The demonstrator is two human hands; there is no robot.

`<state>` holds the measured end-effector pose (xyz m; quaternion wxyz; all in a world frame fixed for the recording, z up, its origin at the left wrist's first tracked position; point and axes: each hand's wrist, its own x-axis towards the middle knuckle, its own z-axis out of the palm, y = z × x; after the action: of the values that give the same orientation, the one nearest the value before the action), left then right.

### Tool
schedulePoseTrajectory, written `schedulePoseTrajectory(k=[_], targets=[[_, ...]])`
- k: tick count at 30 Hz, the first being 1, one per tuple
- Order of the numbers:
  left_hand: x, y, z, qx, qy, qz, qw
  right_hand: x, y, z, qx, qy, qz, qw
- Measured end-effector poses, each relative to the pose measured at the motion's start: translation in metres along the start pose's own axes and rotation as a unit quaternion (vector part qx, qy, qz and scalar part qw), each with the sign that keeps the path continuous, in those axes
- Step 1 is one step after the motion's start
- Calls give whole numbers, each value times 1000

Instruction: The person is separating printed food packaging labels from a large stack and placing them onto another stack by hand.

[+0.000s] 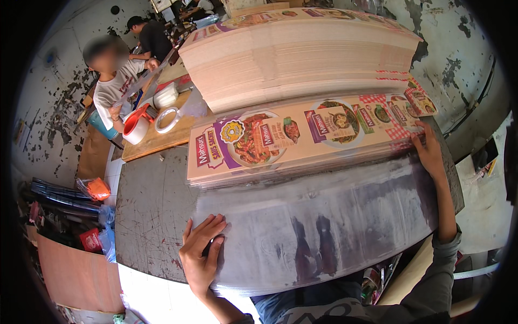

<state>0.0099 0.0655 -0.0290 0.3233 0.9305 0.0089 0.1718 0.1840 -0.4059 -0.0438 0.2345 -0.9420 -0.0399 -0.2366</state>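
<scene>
A stack of clear plastic sheets (259, 227) lies at the near side of the worktable. My left hand (202, 251) rests on its left edge with the fingers spread. Just behind the plastic lies a low stack of long printed sheets (302, 121) with pictures of food on plates. At that stack's right end is my right hand (429, 151), its fingers apart and touching the corner; whether a sheet edge is between thumb and finger is too small to tell.
Behind rises a tall stack of printed boards (302, 65), pale at the cut edges. A red-handled tape dispenser (137, 124) and a tape roll (168, 120) sit on a wooden board (162, 141) at left. Two people are farther back. Bundled dark tubing (59, 194) lies low left.
</scene>
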Motion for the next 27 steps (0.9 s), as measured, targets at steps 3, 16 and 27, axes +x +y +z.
schedulePoseTrajectory(k=[3,16,27], targets=[[1,1,0,-10,7,-2,1000,0,-1,1,5,2,-3,1000],[-4,-7,5,-48,74,55,995,0,-1,-1,3,-18,18,1000],[-4,3,5,70,82,65,992,0,-1,-2,1,-18,20,1000]])
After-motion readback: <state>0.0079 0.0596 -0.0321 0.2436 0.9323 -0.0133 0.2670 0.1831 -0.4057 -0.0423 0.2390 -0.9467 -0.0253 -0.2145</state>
